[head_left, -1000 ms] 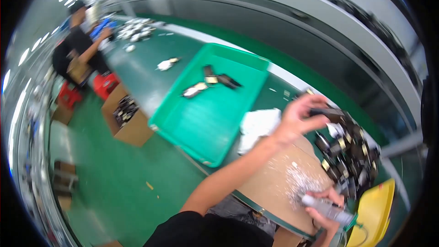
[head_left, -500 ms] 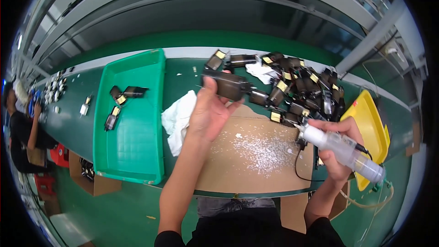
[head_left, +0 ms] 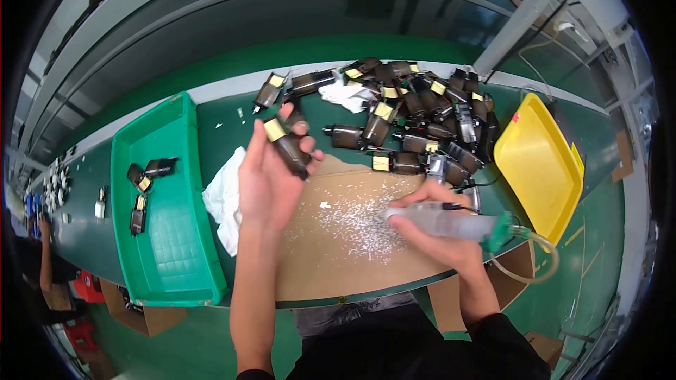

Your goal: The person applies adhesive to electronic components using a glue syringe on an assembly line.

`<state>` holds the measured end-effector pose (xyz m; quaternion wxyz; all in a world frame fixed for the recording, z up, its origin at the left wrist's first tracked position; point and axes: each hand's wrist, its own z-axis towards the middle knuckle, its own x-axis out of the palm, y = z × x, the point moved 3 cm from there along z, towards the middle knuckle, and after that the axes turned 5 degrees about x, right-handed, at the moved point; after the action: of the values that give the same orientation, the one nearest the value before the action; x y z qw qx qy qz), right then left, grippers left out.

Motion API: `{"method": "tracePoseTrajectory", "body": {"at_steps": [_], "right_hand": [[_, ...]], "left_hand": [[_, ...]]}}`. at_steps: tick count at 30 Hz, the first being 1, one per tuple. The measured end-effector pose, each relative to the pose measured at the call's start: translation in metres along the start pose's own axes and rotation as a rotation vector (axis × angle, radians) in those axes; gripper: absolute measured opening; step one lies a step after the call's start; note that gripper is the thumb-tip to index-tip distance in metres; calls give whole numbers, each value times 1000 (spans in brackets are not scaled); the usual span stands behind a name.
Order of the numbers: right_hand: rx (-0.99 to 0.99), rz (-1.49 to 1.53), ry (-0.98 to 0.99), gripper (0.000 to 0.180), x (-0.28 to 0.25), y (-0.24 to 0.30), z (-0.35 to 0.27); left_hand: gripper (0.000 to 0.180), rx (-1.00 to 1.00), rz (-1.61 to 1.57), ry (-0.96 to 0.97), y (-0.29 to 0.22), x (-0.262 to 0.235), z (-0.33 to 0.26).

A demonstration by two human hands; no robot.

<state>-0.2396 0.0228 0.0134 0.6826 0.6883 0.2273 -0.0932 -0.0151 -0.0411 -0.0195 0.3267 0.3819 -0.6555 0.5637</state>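
My left hand [head_left: 269, 186] is raised above the green worktop, palm up, fingers curled round a dark translucent cylindrical part [head_left: 286, 148] with a yellow label at one end. Behind those fingers, other dark shapes are partly hidden. Over the cardboard sheet [head_left: 331, 278], my right hand [head_left: 448, 245] grips a clear syringe-like dispenser [head_left: 454, 224] with a green cap [head_left: 498, 231] and a flexible hose [head_left: 553, 257]. Its front end lies near my thumb and is blurred. White specks [head_left: 373, 229] are scattered on the cardboard below.
A pile of similar dark parts [head_left: 345, 135] fills the far right of the table. Left stands a green tray [head_left: 169, 278] holding several parts. A white cloth [head_left: 224, 204] lies beside it. A yellow tray [head_left: 531, 162] leans at right. Another person's arm [head_left: 46, 257] shows far left.
The part in my left hand has been turned, so its yellow label shows. My right hand has brought the dispenser left over the cardboard, its front end now leftward. The whole view has shifted.
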Motion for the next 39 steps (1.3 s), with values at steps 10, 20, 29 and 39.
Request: {"method": "tracePoseTrajectory", "body": {"at_steps": [10,20,29,39], "right_hand": [[-402,385,-373,52,-18,76,-14],[-437,229,39,40,1,72,-1],[-415,-58,64,41,-4,80,-5],[-425,-233,117,44,0,88,-8]], "left_hand": [[59,-159,221,635,16,18,-21],[103,-155,599,549,12,17,-27],[62,-178,564,537,8,17,-29],[71,-131,463,851,13,8,-25]]}}
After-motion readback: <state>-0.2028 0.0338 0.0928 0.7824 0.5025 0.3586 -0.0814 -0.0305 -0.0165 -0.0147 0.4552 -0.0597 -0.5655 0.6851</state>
